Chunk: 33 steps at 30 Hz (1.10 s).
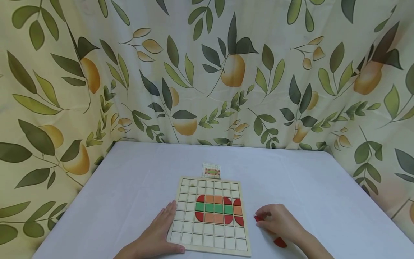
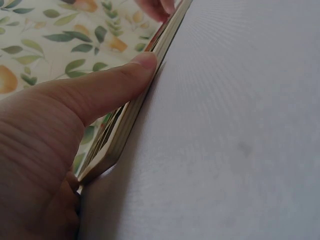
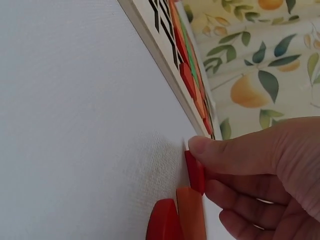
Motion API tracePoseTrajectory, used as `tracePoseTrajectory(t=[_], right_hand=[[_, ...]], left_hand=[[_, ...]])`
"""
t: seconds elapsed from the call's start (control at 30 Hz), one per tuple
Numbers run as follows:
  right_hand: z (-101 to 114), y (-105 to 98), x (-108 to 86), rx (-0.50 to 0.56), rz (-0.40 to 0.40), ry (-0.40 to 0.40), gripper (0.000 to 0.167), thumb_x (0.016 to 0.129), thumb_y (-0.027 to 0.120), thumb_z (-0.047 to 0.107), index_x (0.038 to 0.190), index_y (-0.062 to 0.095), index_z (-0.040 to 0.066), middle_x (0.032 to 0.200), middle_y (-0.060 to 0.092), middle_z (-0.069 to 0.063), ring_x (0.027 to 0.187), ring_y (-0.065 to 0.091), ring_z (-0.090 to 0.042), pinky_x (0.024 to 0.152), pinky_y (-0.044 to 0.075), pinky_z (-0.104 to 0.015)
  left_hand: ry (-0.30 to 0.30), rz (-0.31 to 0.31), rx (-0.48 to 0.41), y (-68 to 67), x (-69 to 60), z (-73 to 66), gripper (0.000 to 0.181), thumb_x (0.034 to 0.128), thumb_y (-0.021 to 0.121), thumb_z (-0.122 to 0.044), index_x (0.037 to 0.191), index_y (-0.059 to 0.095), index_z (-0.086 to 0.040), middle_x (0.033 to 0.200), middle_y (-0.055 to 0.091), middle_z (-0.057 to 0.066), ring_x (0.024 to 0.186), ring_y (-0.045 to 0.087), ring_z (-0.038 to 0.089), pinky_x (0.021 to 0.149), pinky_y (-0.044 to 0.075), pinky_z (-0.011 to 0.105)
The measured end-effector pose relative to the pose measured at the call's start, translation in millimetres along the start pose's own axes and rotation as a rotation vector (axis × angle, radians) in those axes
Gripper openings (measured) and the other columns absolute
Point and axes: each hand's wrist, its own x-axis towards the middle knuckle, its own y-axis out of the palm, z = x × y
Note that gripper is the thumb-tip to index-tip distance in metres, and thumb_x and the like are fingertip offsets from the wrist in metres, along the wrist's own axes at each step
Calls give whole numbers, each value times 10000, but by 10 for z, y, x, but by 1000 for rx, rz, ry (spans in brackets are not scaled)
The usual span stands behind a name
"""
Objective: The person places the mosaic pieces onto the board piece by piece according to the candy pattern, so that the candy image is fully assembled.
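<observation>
A wooden grid board (image 1: 208, 240) lies on the table, with red quarter-round, orange square and green square pieces set in its upper and middle rows. My left hand (image 1: 157, 230) rests along the board's left side, fingers straight. In the left wrist view its thumb (image 2: 117, 85) lies against the board's near edge. To the right of the board, my right hand (image 1: 281, 222) pinches a red piece (image 3: 195, 172) between thumb and fingers. Just below that piece are an orange piece (image 3: 191, 212) and another red piece (image 3: 164, 222) on the tabletop.
A small pattern card (image 1: 211, 171) stands behind the board's far edge, printed with a similar coloured design. White cloth covers the table (image 1: 145, 169). A curtain (image 1: 207, 108) with leaves and fruit hangs behind and at both sides.
</observation>
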Motion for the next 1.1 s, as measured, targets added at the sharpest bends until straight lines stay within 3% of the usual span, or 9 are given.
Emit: tracePoseTrajectory(t=[0.17, 0.5, 0.67, 0.8, 0.93, 1.1], right_hand=[[52, 59, 28, 11, -63, 127, 194, 658, 819, 129, 828, 726, 126, 777, 640, 73, 741, 547, -106, 684, 530, -291], [42, 89, 30, -40, -125, 135, 253, 650, 831, 215, 846, 721, 99, 776, 626, 55, 711, 518, -115, 649, 512, -276], [26, 56, -12, 24, -125, 146, 309, 647, 832, 224, 912, 720, 111, 866, 653, 49, 821, 574, -131, 770, 516, -355], [-14, 41, -40, 75, -89, 105, 321, 664, 818, 155, 963, 713, 109, 947, 663, 29, 911, 591, -164, 831, 492, -423], [-54, 63, -52, 67, -59, 63, 307, 681, 801, 113, 974, 712, 117, 955, 660, 29, 889, 587, -152, 815, 502, -415], [-77, 95, -51, 47, -80, 23, 290, 692, 788, 86, 971, 713, 111, 949, 667, 24, 868, 598, -136, 787, 517, -382]], left_hand=[[5, 2, -3, -4, 2, 5, 1296, 573, 652, -738, 1462, 73, 6, 1522, 68, 133, 1385, 40, 260, 980, -131, 71], [13, -12, -4, -14, -18, -16, 1285, 584, 664, -720, 1458, 79, 18, 1518, 81, 154, 1383, 48, 272, 983, -126, 82], [16, -11, -4, -12, -20, -18, 1280, 589, 661, -719, 1457, 81, 20, 1518, 80, 155, 1383, 48, 272, 982, -127, 78], [25, -12, -3, -7, -19, -16, 1276, 593, 660, -718, 1455, 82, 25, 1517, 77, 157, 1383, 47, 273, 988, -124, 85], [23, -9, -4, -11, -19, -16, 1273, 595, 660, -717, 1456, 85, 23, 1518, 78, 154, 1384, 47, 269, 988, -123, 81], [22, -3, -4, -14, -17, -17, 1270, 598, 660, -715, 1458, 79, 18, 1520, 74, 149, 1385, 42, 268, 991, -123, 86]])
